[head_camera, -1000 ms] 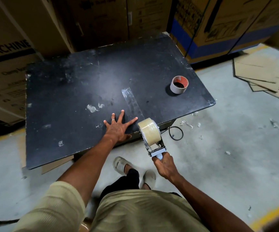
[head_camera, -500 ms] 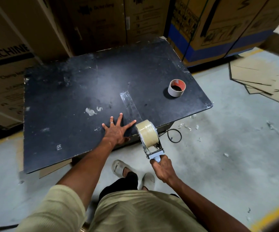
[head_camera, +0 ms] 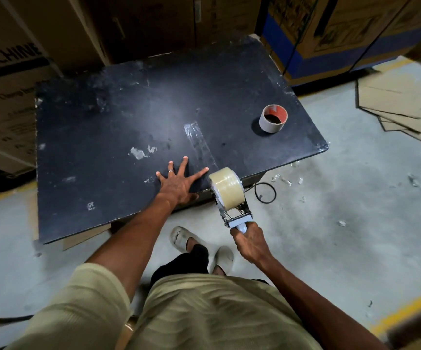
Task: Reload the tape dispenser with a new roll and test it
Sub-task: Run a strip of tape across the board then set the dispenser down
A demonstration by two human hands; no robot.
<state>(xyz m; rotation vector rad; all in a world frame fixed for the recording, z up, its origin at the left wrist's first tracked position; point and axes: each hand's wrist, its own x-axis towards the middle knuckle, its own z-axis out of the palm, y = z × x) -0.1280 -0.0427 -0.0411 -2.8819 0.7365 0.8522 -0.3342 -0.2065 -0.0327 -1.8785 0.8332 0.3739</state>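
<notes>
Left hand [head_camera: 176, 184] flat, fingers spread, on table [head_camera: 108, 127]; right hand [head_camera: 251, 242] clamped on dispenser [head_camera: 232, 198] handle. Strip [head_camera: 199, 145] stuck on table; empty core [head_camera: 273, 118] far right.

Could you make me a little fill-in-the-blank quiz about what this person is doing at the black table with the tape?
1. The right hand grips the handle of the tape ____, which carries a full roll.
2. The left hand lies ____ on the black table, fingers spread.
3. A strip of clear tape is stuck to the table between the left hand and the ____ cardboard core.
4. The core stands near the table's ____ edge.

Missing words: dispenser; flat; empty; right
</notes>
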